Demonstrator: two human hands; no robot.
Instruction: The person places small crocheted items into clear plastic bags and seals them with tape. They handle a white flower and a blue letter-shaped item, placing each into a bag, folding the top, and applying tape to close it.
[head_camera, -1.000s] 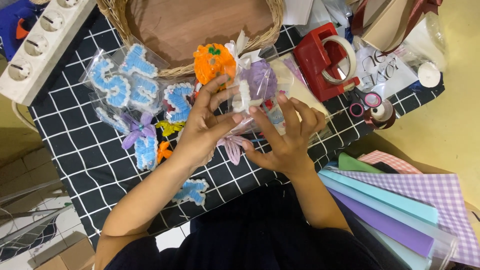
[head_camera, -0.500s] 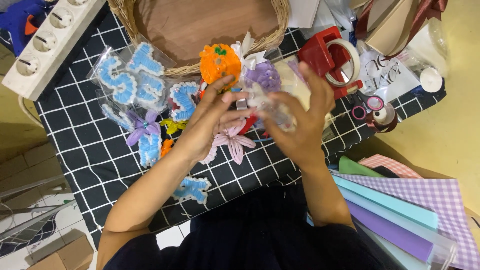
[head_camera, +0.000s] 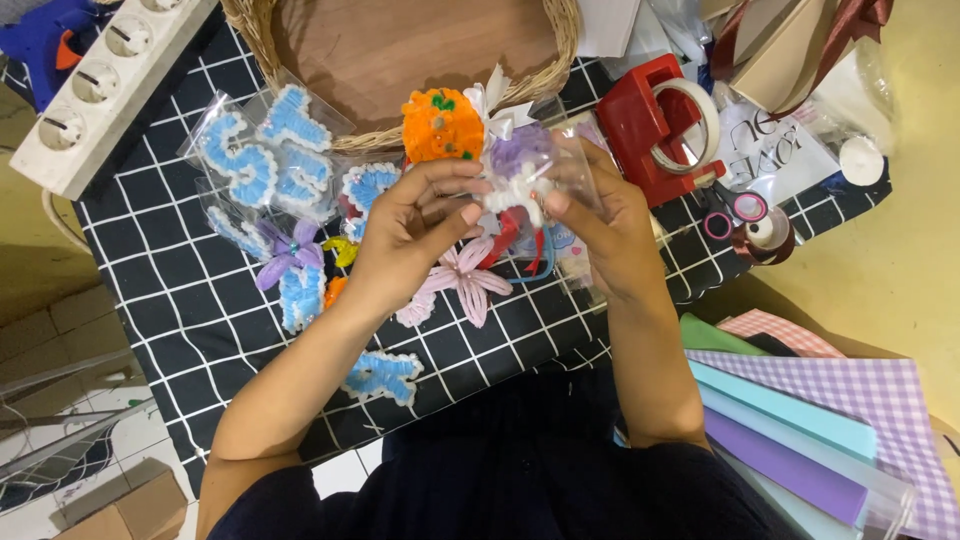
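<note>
My left hand (head_camera: 415, 235) and my right hand (head_camera: 605, 225) both hold a clear plastic bag (head_camera: 535, 170) above the black grid cloth (head_camera: 175, 310). Inside the bag is a fuzzy purple and white craft piece (head_camera: 515, 175). My fingers pinch the bag from both sides. An orange fuzzy pumpkin shape (head_camera: 442, 125) sits just behind my left fingers. A pink fuzzy flower (head_camera: 462, 285) lies on the cloth under my hands. Blue and white fuzzy letters in bags (head_camera: 265, 160) lie to the left, with a purple flower (head_camera: 288, 250).
A wicker basket (head_camera: 400, 60) stands at the back. A white power strip (head_camera: 100, 85) lies at the left, a red tape dispenser (head_camera: 660, 125) and small scissors (head_camera: 725, 210) at the right. Coloured paper sheets (head_camera: 800, 430) lie at the lower right.
Both hands have turned the bag and brought it together between them; my right hand now grips it from the right side with the palm facing away.
</note>
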